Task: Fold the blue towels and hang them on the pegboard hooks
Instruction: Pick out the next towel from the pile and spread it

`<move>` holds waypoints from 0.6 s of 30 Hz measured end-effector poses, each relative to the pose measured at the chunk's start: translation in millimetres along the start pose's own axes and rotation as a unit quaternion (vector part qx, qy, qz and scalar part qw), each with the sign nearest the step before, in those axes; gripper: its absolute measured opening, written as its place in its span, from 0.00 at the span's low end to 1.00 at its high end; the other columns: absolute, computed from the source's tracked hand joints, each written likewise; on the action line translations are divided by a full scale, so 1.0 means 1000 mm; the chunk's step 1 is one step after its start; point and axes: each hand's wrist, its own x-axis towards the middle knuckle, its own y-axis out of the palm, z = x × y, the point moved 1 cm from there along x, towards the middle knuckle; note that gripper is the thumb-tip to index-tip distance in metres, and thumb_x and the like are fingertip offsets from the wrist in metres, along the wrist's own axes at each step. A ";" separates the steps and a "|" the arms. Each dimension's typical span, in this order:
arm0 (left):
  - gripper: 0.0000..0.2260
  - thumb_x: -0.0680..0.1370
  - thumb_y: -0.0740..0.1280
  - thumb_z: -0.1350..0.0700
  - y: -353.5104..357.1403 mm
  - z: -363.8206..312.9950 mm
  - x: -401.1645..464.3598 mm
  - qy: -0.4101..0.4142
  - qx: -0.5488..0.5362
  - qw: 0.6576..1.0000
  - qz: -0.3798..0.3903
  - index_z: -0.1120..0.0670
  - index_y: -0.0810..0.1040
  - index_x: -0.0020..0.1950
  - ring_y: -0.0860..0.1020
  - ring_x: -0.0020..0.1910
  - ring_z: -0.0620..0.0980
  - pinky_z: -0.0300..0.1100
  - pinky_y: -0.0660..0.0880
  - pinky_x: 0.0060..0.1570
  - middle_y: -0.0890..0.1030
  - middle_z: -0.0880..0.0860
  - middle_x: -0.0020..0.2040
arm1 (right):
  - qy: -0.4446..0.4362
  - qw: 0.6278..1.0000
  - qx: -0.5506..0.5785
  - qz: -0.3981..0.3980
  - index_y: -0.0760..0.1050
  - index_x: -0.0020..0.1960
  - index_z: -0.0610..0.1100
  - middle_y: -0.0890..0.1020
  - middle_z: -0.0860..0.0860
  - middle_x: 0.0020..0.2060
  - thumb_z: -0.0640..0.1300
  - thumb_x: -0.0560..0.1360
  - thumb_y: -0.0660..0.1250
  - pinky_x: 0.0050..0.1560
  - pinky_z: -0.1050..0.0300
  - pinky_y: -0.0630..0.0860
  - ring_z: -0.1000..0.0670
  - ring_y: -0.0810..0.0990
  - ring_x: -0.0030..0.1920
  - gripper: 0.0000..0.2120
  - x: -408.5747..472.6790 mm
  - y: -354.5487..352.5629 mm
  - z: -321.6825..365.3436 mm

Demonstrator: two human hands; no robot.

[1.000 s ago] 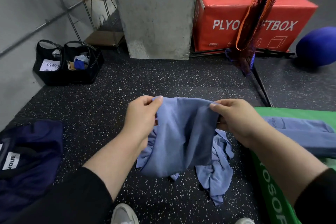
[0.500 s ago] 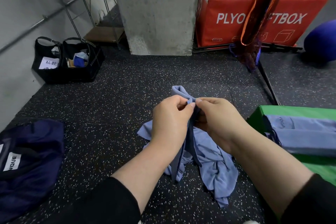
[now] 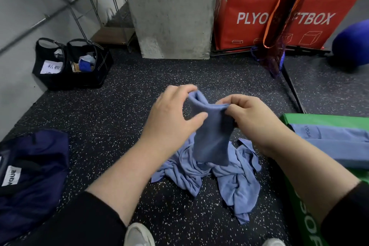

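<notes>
**Folding under way, hanging yet to come**

On the speckled floor [image 3: 123,118] lies a crumpled heap of blue towels [image 3: 225,175]; two folded ones [image 3: 335,140] rest on the green box [image 3: 319,120] at right. One blue towel [image 3: 211,136] is held up above the heap, doubled into a narrow hanging strip: the folding step. Next, I judge, it needs another fold, then the hooks; no pegboard shows. The right hand [image 3: 253,120] pinches its top edge with curled fingers. The left hand [image 3: 169,114] pinches the top fold between fingertips and thumb.

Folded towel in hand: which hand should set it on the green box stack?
Right, probably. The right hand pinches the held towel and is nearer the folded towels on the green box; the left hand would cross over.
</notes>
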 end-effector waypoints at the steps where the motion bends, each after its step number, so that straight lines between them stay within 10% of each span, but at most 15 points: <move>1: 0.31 0.73 0.74 0.42 -0.002 0.005 0.004 0.004 0.038 0.998 0.051 0.41 0.68 0.74 0.69 0.66 0.48 0.49 0.67 0.69 0.71 0.46 0.68 | -0.019 0.999 -0.037 0.011 0.84 0.45 0.49 0.86 0.48 0.39 0.35 0.76 0.61 0.46 0.51 0.74 0.54 0.77 0.40 0.15 -0.001 -0.002 0.003; 4: 0.40 0.70 0.73 0.35 0.002 0.010 0.005 -0.003 0.131 0.977 0.168 0.37 0.60 0.78 0.52 0.79 0.47 0.56 0.53 0.77 0.52 0.45 0.82 | -0.056 0.992 -0.110 0.035 0.83 0.45 0.49 0.85 0.50 0.42 0.35 0.77 0.60 0.51 0.50 0.76 0.51 0.80 0.42 0.15 -0.007 -0.006 0.009; 6: 0.19 0.73 0.72 0.37 0.006 0.012 0.004 -0.002 0.134 0.970 0.204 0.40 0.75 0.61 0.56 0.79 0.49 0.55 0.56 0.75 0.58 0.48 0.81 | -0.067 0.987 -0.138 0.040 0.82 0.46 0.50 0.86 0.49 0.42 0.35 0.77 0.60 0.53 0.48 0.77 0.44 0.81 0.46 0.15 -0.009 -0.007 0.009; 8: 0.12 0.78 0.70 0.42 0.008 0.014 0.003 -0.006 0.118 0.974 0.191 0.48 0.74 0.43 0.73 0.65 0.53 0.49 0.70 0.62 0.77 0.50 0.64 | -0.069 0.984 -0.161 0.026 0.82 0.46 0.51 0.85 0.47 0.41 0.35 0.77 0.60 0.48 0.49 0.78 0.44 0.80 0.42 0.15 -0.008 -0.009 0.006; 11: 0.14 0.81 0.68 0.47 0.004 0.014 0.005 -0.022 0.085 0.990 0.110 0.54 0.72 0.43 0.74 0.39 0.55 0.50 0.66 0.38 0.75 0.49 0.35 | -0.056 0.980 -0.190 -0.004 0.81 0.47 0.49 0.80 0.47 0.31 0.35 0.76 0.59 0.27 0.60 0.67 0.55 0.68 0.23 0.14 -0.006 -0.012 0.003; 18: 0.15 0.80 0.69 0.46 -0.007 0.015 0.010 0.012 0.096 0.994 0.055 0.55 0.73 0.41 0.73 0.35 0.56 0.51 0.68 0.36 0.72 0.49 0.31 | -0.060 0.980 -0.191 -0.020 0.80 0.48 0.51 0.74 0.54 0.26 0.36 0.77 0.59 0.23 0.62 0.63 0.56 0.64 0.22 0.14 -0.003 -0.010 0.005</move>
